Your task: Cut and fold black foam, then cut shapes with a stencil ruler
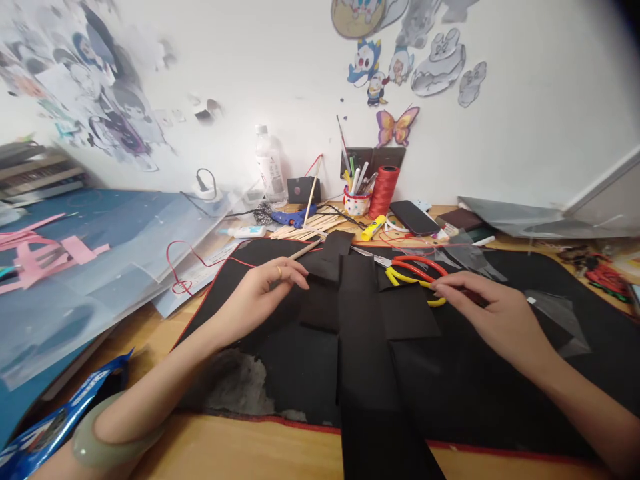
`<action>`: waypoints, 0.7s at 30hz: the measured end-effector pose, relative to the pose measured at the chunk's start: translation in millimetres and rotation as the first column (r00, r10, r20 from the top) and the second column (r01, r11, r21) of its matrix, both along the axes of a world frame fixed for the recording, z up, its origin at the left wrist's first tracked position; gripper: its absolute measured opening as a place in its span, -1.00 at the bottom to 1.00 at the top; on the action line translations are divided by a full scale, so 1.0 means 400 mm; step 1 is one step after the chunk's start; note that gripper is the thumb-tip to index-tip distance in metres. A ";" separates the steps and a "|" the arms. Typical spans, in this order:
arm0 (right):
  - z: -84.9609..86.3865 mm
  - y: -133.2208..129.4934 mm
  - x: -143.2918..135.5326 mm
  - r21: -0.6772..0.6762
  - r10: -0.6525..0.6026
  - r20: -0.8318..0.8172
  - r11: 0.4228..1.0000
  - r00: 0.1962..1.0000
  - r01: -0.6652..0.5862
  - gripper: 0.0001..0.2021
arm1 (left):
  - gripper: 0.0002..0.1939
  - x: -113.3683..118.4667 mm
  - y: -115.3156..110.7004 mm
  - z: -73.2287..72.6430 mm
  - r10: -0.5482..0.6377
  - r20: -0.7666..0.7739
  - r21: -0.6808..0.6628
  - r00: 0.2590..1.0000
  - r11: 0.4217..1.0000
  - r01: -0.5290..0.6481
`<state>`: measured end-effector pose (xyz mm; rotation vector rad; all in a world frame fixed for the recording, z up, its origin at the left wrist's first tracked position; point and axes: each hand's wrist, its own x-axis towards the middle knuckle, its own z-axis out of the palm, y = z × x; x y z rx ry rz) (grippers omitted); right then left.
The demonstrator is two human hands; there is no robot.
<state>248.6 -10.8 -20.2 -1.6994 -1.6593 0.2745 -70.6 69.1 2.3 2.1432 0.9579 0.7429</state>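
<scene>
Left hand (261,292) sat half-open, empty, beside black paper (359,320); right hand (500,313) fingertips nearly met by scissors (384,261), couldn't tell hold.

Home craft desk (280,448), cartoon cutouts (364,63) on white wall (250,67), pen cup (357,204), glue gun (290,218), scissors (384,262), snack packet (55,421)

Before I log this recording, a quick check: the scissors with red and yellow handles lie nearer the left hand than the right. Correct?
No, the side is wrong: in the head view, the scissors with red and yellow handles lie nearer the right hand than the left hand.
</scene>
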 end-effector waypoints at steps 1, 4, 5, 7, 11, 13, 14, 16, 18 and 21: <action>-0.001 0.004 0.010 -0.006 -0.064 -0.024 0.998 0.998 0.064 -0.75 | -0.78 0.000 0.005 -0.005 0.053 0.029 -0.019 0.998 0.998 -0.052; -0.007 0.013 0.030 -0.038 -0.141 -0.067 0.990 0.988 0.139 -0.69 | -0.81 0.000 0.016 -0.023 0.115 0.070 -0.050 0.991 0.992 -0.112; -0.010 0.014 0.033 -0.044 -0.138 -0.069 0.990 0.988 0.135 -0.69 | -0.81 0.000 0.019 -0.030 0.120 0.072 -0.055 0.990 0.992 -0.116; -0.015 0.016 0.033 -0.063 -0.114 -0.068 0.992 0.991 0.110 -0.68 | -0.82 0.001 0.022 -0.042 0.129 0.077 -0.070 0.989 0.990 -0.123; -0.029 0.017 0.022 -0.150 -0.043 -0.075 0.988 0.996 0.032 -0.69 | -0.79 0.007 0.023 -0.064 0.108 0.055 -0.108 0.993 0.989 -0.102; -0.037 0.017 0.017 -0.177 -0.001 -0.068 0.984 0.998 -0.012 -0.69 | -0.77 0.010 0.023 -0.075 0.086 0.030 -0.124 0.996 0.989 -0.081; -0.040 0.017 0.015 -0.182 0.025 -0.056 0.983 0.998 -0.035 -0.67 | -0.76 0.010 0.023 -0.079 0.076 0.015 -0.130 0.997 0.989 -0.073; -0.046 0.018 0.013 -0.190 0.076 -0.026 0.979 0.997 -0.079 -0.62 | -0.74 0.010 0.024 -0.088 0.062 -0.019 -0.133 0.998 0.989 -0.064; -0.051 0.019 0.013 -0.205 0.113 -0.009 0.972 0.994 -0.113 -0.63 | -0.74 0.008 0.026 -0.095 0.054 -0.062 -0.130 0.997 0.990 -0.061; -0.056 0.019 0.015 -0.223 0.132 -0.005 0.966 0.991 -0.130 -0.68 | -0.78 0.005 0.027 -0.101 0.047 -0.131 -0.112 0.990 0.992 -0.061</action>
